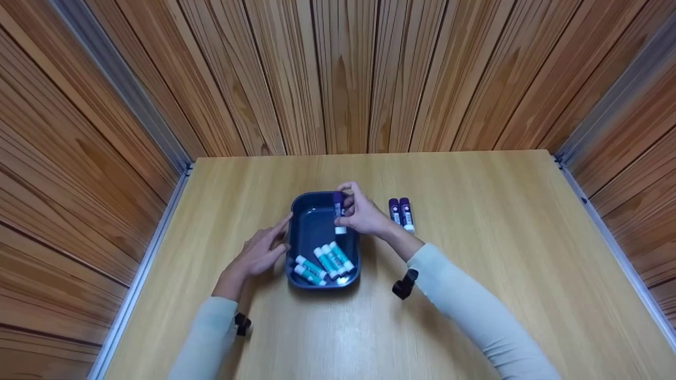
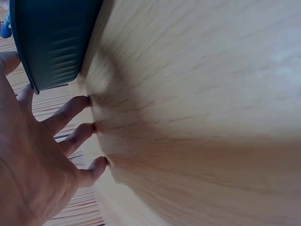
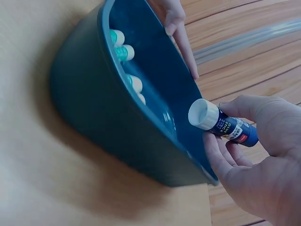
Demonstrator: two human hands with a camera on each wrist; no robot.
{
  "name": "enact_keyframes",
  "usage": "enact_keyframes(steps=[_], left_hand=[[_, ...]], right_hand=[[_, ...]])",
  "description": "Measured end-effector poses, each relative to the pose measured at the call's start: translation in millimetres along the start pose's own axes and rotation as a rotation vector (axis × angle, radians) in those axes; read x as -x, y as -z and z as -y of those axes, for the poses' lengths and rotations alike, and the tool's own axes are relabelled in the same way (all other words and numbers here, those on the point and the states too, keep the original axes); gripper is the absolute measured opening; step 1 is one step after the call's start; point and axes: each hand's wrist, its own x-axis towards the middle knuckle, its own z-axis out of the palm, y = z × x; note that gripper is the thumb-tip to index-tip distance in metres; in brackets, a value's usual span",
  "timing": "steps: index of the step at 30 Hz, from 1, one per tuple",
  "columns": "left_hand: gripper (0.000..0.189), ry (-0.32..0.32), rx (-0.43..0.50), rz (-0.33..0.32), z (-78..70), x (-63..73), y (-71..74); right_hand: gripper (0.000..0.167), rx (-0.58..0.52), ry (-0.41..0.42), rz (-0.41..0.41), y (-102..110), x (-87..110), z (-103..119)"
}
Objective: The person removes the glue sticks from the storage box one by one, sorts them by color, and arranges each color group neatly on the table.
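My right hand [image 1: 364,214] pinches a purple glue stick [image 1: 338,211] with a white end, over the right rim of a dark blue tray [image 1: 303,227]. In the right wrist view the words "glue stick" show on the held glue stick [image 3: 230,126]. Fingers of my left hand [image 1: 261,250] touch the tray's left rim. From the left wrist view, the other fingers of the left hand [image 2: 35,160] are spread, with their tips at the tabletop. Several green-and-white glue sticks [image 1: 334,257] lie in the near end of the tray.
Two purple glue sticks [image 1: 405,214] lie side by side on the wooden table [image 1: 475,211], right of the tray. Wood-panelled walls [image 1: 343,79] with metal edge rails [image 1: 145,232] enclose the table at the back and sides.
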Motion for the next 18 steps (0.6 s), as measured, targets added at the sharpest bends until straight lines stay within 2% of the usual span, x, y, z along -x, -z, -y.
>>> enact_keyframes(steps=[18], left_hand=[[0.079,0.012,0.023,0.009,1.3,-0.5,-0.5]], right_hand=[[0.075,0.003,-0.069,-0.07,46.7,19.3,-18.9]])
